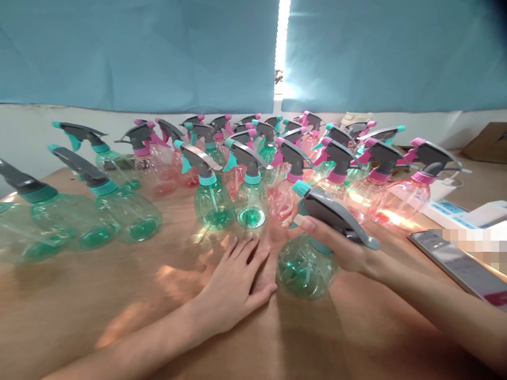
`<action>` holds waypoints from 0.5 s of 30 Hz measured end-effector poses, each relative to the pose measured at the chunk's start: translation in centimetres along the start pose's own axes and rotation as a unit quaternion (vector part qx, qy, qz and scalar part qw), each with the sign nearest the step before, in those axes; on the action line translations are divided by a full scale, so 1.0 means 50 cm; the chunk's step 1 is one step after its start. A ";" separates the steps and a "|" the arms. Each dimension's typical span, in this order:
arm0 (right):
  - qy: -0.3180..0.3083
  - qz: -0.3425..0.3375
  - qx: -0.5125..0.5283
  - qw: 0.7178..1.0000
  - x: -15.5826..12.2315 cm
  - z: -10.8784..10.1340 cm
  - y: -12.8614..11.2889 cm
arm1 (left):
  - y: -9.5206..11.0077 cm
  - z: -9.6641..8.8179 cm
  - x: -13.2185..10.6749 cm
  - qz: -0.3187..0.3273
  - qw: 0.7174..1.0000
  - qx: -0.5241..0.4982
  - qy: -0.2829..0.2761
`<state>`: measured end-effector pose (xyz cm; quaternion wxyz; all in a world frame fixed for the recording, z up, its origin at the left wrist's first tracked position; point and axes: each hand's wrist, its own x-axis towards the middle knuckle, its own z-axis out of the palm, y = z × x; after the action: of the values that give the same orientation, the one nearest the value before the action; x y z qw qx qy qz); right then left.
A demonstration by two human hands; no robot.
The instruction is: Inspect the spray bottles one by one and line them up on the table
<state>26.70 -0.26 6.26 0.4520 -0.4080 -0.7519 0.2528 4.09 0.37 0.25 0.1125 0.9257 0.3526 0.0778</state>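
My right hand (336, 240) is closed around the neck and trigger of a green spray bottle (303, 272), which has a grey head and a teal nozzle. The bottle is tilted, its nozzle pointing up and left. My left hand (237, 279) lies flat on the wooden table (158, 327), fingers spread, just left of that bottle and holding nothing. Beyond my left fingertips two green spray bottles stand upright, the nearer one a clear green spray bottle (252, 203). Pink spray bottles (295, 184) stand behind my right hand.
Many more pink and green spray bottles crowd the back; tilted-looking green ones (130, 214) are at the left. On the right lie a phone (455, 264) and a white power strip (455, 214). A cardboard box (485, 142) sits far right, before blue curtains (158, 53).
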 end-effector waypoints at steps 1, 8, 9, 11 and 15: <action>0.000 -0.003 -0.001 1.000 0.001 0.000 -0.003 | 0.000 0.000 0.000 0.001 1.000 0.000 0.001; 0.008 -0.009 -0.005 1.000 0.003 0.002 -0.009 | 0.003 -0.005 0.002 -0.005 1.000 0.011 -0.017; 0.009 -0.007 0.008 1.000 0.002 0.004 -0.007 | 0.003 -0.005 0.002 -0.005 1.000 0.010 -0.017; 0.014 0.010 0.027 0.999 0.000 0.006 -0.002 | 0.003 -0.005 0.001 -0.003 1.000 0.007 -0.016; 0.027 0.052 0.021 0.998 -0.006 0.005 0.004 | 0.002 -0.003 0.001 0.000 1.000 0.004 -0.011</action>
<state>26.62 -0.40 5.84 0.4669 -0.4438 -0.7116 0.2806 4.17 0.35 0.44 0.1129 0.9269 0.3516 0.0664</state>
